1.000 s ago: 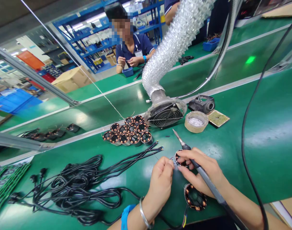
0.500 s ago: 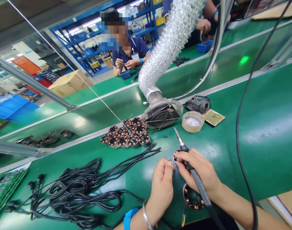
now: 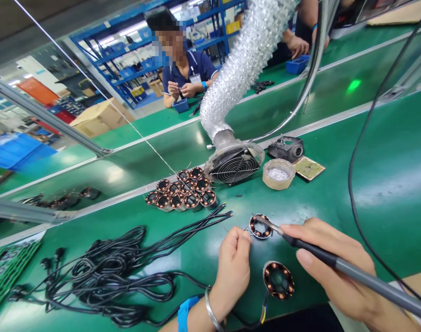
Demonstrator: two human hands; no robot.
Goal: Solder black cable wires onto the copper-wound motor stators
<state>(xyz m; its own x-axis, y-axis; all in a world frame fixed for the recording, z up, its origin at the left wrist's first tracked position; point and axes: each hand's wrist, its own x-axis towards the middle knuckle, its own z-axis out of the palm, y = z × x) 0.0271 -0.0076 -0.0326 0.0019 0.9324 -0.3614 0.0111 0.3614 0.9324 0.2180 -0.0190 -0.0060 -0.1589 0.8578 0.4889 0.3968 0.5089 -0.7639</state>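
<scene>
My left hand (image 3: 234, 265) is closed in a pinch on a thin wire (image 3: 248, 229) at the left edge of a small stator (image 3: 254, 229) with copper windings. In my right hand (image 3: 342, 258) is a soldering iron (image 3: 314, 249), gripped like a pen. Its metal tip points left over the stator's ring; whether it touches cannot be made out. Closer to me lies a second wound stator (image 3: 270, 272), with coloured leads running from its lower edge.
Several stators (image 3: 191, 201) stand grouped by the rail. Black power cords (image 3: 110, 272) lie coiled at left. Behind the stators hang a fume fan (image 3: 234, 168) and foil duct (image 3: 227, 87). A solder pot (image 3: 278, 175) and a sponge (image 3: 309, 168) sit farther right. A co-worker (image 3: 190, 74) faces me.
My right hand has moved right and tilted the soldering iron from pointing up and away to pointing left over the stator, uncovering its ring. My left hand has stayed nearly still.
</scene>
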